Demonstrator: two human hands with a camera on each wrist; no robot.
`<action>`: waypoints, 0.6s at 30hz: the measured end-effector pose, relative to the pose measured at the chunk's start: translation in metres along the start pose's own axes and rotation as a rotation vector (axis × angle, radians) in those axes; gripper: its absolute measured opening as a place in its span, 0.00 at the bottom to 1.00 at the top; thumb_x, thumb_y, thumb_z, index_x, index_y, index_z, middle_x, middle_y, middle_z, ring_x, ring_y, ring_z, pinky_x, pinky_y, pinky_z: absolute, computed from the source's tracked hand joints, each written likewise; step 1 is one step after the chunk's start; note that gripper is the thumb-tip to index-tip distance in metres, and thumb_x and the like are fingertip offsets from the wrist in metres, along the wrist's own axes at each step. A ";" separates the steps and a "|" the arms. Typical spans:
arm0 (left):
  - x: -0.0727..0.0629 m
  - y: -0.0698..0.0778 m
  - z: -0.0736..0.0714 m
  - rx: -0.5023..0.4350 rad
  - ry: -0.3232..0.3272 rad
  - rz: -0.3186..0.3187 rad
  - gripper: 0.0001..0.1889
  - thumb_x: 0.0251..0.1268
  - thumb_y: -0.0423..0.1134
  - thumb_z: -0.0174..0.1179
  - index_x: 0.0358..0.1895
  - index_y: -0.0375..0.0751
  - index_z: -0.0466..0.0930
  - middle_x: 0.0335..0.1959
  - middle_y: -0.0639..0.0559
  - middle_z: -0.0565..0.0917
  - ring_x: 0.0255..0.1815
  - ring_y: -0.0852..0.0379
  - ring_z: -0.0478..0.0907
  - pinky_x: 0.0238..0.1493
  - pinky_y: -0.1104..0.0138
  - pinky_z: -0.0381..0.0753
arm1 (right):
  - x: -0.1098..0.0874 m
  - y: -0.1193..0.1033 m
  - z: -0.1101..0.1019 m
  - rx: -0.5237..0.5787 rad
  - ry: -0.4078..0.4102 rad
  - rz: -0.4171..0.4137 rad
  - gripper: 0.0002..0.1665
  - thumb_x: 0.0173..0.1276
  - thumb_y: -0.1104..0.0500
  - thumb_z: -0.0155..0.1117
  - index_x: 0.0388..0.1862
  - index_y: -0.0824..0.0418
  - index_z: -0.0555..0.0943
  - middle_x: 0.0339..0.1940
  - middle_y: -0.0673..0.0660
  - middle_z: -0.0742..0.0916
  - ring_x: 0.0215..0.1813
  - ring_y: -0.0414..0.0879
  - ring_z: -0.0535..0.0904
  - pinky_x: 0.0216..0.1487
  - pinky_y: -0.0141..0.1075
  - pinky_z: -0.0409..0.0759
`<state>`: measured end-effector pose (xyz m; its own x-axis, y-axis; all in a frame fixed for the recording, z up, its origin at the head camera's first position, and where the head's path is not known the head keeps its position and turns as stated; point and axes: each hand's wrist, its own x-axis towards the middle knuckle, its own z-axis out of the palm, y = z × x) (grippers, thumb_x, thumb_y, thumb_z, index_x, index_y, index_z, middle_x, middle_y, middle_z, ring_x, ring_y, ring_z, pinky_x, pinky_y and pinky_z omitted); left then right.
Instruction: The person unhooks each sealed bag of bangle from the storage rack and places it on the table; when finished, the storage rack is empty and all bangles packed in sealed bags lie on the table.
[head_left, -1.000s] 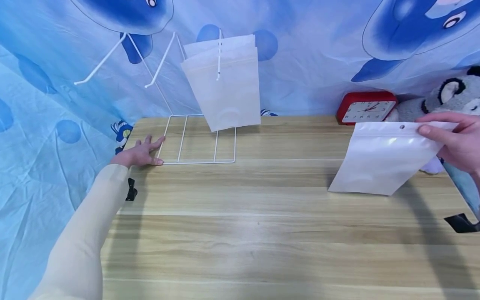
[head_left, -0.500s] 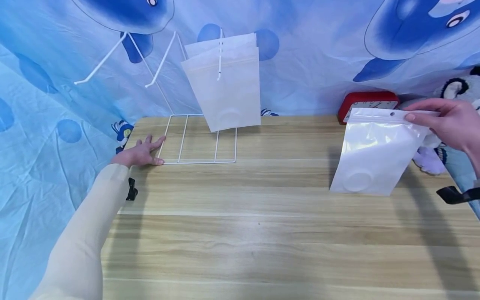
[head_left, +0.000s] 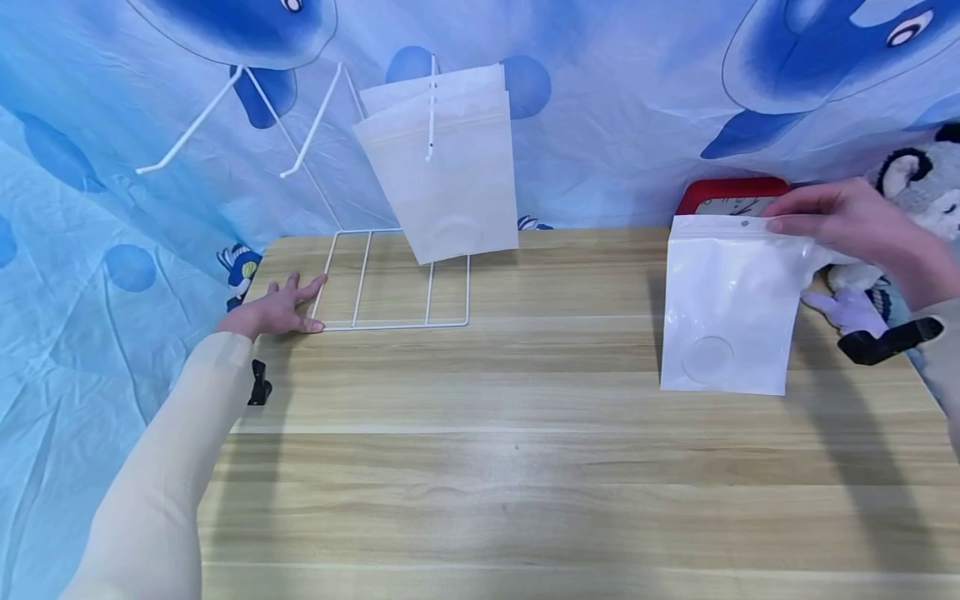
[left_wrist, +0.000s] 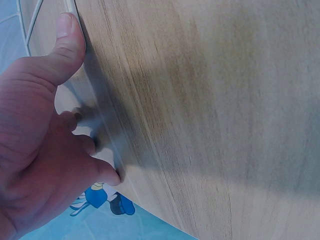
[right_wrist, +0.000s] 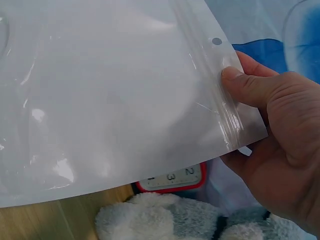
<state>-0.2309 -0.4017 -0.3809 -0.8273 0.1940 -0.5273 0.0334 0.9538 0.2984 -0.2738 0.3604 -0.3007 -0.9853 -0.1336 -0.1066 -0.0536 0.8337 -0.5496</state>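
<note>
My right hand [head_left: 855, 225] pinches the top corner of a white zip-lock bag [head_left: 731, 308] between thumb and fingers. The bag hangs upright over the right side of the table, with a round hole [right_wrist: 216, 41] in its top strip and a faint round outline low on its front. My left hand [head_left: 277, 310] lies at the left end of a white wire rack's base [head_left: 397, 327], fingers spread, thumb and fingertips at the frame in the head view. In the left wrist view the thumb [left_wrist: 67, 45] lies along the wire. More white bags [head_left: 450, 175] hang from the rack's right hook [head_left: 431, 117].
Two other hooks [head_left: 191, 125] of the rack carry nothing. A red clock [head_left: 697, 193] stands behind the held bag, partly hidden, with a grey plush toy [head_left: 930, 183] to its right. Blue printed cloth [head_left: 600, 167] covers the back. The wooden table [head_left: 517, 500] spreads in front.
My right hand has moved left with the bag, which now hangs straighter and faces the head camera. The left hand stays at the rack's base.
</note>
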 end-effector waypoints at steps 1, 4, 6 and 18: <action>-0.001 0.000 0.000 0.002 0.001 0.002 0.52 0.70 0.53 0.62 0.81 0.43 0.32 0.73 0.18 0.26 0.68 0.12 0.24 0.54 0.18 0.36 | 0.003 0.000 0.000 0.012 -0.019 -0.003 0.22 0.75 0.50 0.62 0.57 0.64 0.83 0.43 0.50 0.86 0.42 0.44 0.77 0.36 0.32 0.74; -0.001 -0.001 0.000 0.005 0.003 0.004 0.51 0.70 0.51 0.62 0.81 0.43 0.32 0.73 0.18 0.26 0.68 0.12 0.24 0.54 0.19 0.36 | 0.010 0.001 0.002 0.038 -0.060 -0.016 0.19 0.73 0.50 0.64 0.54 0.61 0.85 0.39 0.36 0.84 0.40 0.31 0.75 0.37 0.29 0.73; -0.001 -0.001 0.000 0.007 0.003 0.003 0.52 0.70 0.53 0.62 0.81 0.43 0.32 0.73 0.18 0.26 0.68 0.12 0.24 0.54 0.18 0.37 | 0.013 0.002 0.005 0.042 -0.077 -0.023 0.18 0.73 0.51 0.65 0.54 0.62 0.86 0.40 0.39 0.86 0.39 0.29 0.75 0.37 0.28 0.73; -0.001 0.000 0.000 -0.008 -0.001 0.000 0.51 0.70 0.51 0.62 0.81 0.43 0.31 0.73 0.20 0.24 0.68 0.13 0.22 0.54 0.19 0.36 | 0.024 0.016 0.028 -0.037 -0.057 -0.022 0.18 0.74 0.58 0.63 0.55 0.70 0.82 0.53 0.72 0.84 0.52 0.63 0.76 0.35 0.35 0.76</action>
<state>-0.2299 -0.4014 -0.3806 -0.8267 0.1945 -0.5280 0.0294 0.9520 0.3047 -0.2936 0.3554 -0.3355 -0.9729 -0.1820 -0.1424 -0.0826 0.8493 -0.5213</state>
